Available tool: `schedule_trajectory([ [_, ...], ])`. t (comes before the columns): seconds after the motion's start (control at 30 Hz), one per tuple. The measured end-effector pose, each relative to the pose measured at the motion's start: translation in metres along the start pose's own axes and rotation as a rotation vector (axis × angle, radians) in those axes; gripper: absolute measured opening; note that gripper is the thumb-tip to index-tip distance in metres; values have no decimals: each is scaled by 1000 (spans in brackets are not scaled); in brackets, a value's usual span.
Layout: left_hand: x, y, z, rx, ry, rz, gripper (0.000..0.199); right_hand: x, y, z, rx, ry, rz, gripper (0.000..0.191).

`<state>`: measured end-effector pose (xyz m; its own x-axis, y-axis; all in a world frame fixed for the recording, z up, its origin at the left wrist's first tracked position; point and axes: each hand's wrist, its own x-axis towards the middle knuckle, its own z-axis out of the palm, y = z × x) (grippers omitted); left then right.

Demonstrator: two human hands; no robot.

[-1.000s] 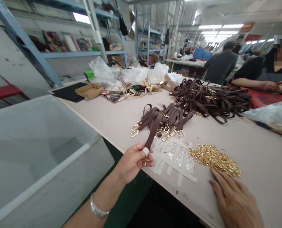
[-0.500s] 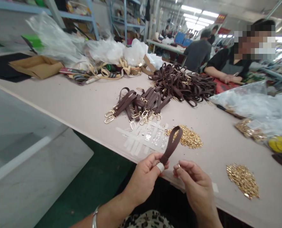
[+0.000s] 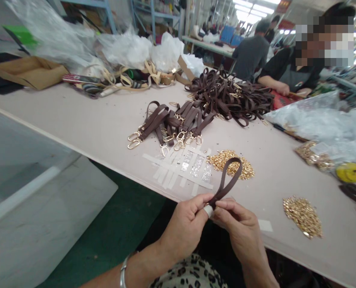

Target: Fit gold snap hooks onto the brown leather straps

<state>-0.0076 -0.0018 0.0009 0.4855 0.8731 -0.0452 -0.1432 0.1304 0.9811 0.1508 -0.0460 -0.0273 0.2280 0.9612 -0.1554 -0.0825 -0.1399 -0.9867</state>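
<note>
My left hand (image 3: 185, 224) is closed on the lower end of a dark brown wrist strap (image 3: 232, 180), whose loop stands up and leans right. White tape wraps its thumb. My right hand (image 3: 240, 232) is pinched shut against the same end of the strap; whatever its fingertips hold is hidden. Beyond the loop lies a heap of small gold metal fittings (image 3: 225, 157), beside clear strips of tiny pieces (image 3: 195, 164) taped to the table. A second gold heap (image 3: 303, 217) is to the right of my right hand.
Brown straps with gold clasps (image 3: 172, 124) lie mid-table, before a larger strap pile (image 3: 225, 96). Plastic bags (image 3: 124, 52) and a brown paper piece (image 3: 30, 72) are at the back left. Across the table a person (image 3: 297, 68) works; a yellow tape measure (image 3: 350, 172) lies at right.
My right hand has moved left and up to meet the strap's end; a small gold piece showed in its fingertips before. The loop has tipped further right. The view has shifted slightly.
</note>
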Motion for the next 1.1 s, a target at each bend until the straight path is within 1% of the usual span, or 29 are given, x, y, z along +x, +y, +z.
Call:
schedule_trajectory([
  [0.17, -1, 1, 0, 42, 2, 0, 42, 2, 11, -5, 37, -49, -7, 9],
  [0.3, -4, -5, 2, 187, 24, 23, 43, 0, 8, -2, 24, -29, -40, 7],
  [0.37, -7, -10, 1, 313, 54, 54, 41, -2, 2, 2, 39, -16, -27, 8],
  [0.47, -11, -18, -3, 486, 72, 130, 38, -3, -6, 8, 109, 27, 4, 15],
  [0.57, -12, -25, -6, 554, 32, 233, 37, -3, -10, 11, 172, 77, -2, 24],
  [0.63, -10, -27, -5, 547, 10, 253, 36, -4, -10, 13, 180, 104, -9, 25],
  [0.7, -6, -25, 0, 490, 5, 181, 33, -7, -10, 13, 159, 114, -18, 24],
  [0.77, -1, -22, 5, 363, -4, 22, 33, -10, -9, 7, 78, 113, -31, 20],
  [0.83, 3, -20, 7, 205, -11, -140, 38, -11, -9, -10, -115, 127, -77, 15],
  [0.87, 4, -20, 6, 131, -3, -197, 42, -10, -9, -25, -259, 164, -123, 14],
  [0.93, 6, -21, 2, 10, 27, -253, 48, -5, -9, -63, -655, 299, -248, 15],
  [1.0, 5, -25, -4, -93, 53, -277, 52, 3, -11, -108, -1040, 455, -340, 21],
  [1.03, 5, -27, -7, -138, 63, -286, 52, 8, -12, -130, -1152, 499, -350, 24],
  [1.1, 4, -29, -11, -201, 96, -297, 52, 19, -13, -166, -1277, 515, -343, 28],
])
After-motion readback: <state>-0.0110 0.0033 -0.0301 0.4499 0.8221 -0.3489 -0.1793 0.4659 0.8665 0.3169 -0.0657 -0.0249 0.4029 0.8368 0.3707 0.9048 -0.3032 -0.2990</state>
